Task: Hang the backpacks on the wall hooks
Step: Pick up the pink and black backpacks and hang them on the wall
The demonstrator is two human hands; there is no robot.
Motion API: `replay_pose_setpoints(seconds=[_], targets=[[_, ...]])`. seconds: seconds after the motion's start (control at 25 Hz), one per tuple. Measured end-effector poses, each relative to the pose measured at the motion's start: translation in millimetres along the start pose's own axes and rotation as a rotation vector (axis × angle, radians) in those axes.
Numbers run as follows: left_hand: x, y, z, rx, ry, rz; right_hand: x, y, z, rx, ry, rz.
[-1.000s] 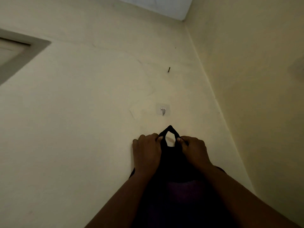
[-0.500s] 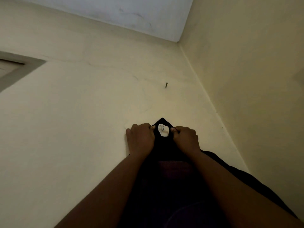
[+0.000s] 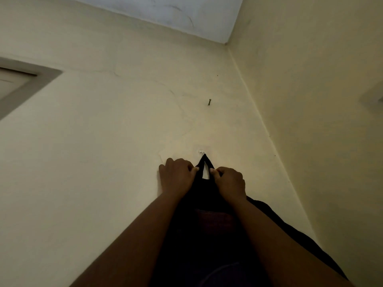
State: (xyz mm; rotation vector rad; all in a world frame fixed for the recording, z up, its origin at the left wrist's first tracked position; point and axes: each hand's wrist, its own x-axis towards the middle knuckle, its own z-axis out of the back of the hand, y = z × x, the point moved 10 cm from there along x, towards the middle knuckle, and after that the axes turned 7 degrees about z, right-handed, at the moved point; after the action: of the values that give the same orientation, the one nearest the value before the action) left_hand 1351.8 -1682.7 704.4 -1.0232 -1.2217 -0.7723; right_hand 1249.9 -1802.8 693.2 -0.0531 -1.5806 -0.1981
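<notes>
Left hand (image 3: 177,176) pinches the left side of the black backpack's (image 3: 207,235) top loop (image 3: 204,162); right hand (image 3: 230,182) pinches the other (2 grips). Its apex sits at the wall hook (image 3: 201,151). Next, probably: ease down, let go.

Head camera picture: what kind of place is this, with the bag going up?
Probably an indoor room corner, likely in a home. Two cream painted walls meet under a pale ceiling, with a stick-on hook, a bare nail, and a frame edge, perhaps a door's.
</notes>
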Motion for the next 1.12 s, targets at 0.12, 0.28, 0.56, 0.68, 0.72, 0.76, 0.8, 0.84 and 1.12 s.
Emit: replay_pose_setpoints(seconds=[0.12,0.28,0.56,0.68,0.72,0.76,0.8,0.84,1.12], targets=[[-8,10,4,-0.138,0.139,0.039,-13,5,-3,0.087,0.12,-0.006],[-32,13,18,-0.333,0.241,0.057,-39,20,12,0.19,0.245,-0.025],[-90,11,78,-0.643,0.339,0.144,-122,42,87,0.349,0.107,-0.335],[-132,30,113,-0.855,0.42,0.27,-164,74,128,0.235,0.073,-0.459],[-154,40,124,-0.904,0.473,0.314,-186,88,139,0.226,0.074,-0.509],[-176,49,132,-0.963,0.539,0.371,-209,100,148,0.247,0.07,-0.566],[-200,58,139,-1.024,0.602,0.437,-233,113,158,0.267,0.06,-0.629],[-228,67,147,-1.071,0.659,0.5,-260,126,167,0.273,0.051,-0.687],[-416,125,229,-1.184,0.865,0.83,-428,223,201,0.327,0.165,-0.966]])
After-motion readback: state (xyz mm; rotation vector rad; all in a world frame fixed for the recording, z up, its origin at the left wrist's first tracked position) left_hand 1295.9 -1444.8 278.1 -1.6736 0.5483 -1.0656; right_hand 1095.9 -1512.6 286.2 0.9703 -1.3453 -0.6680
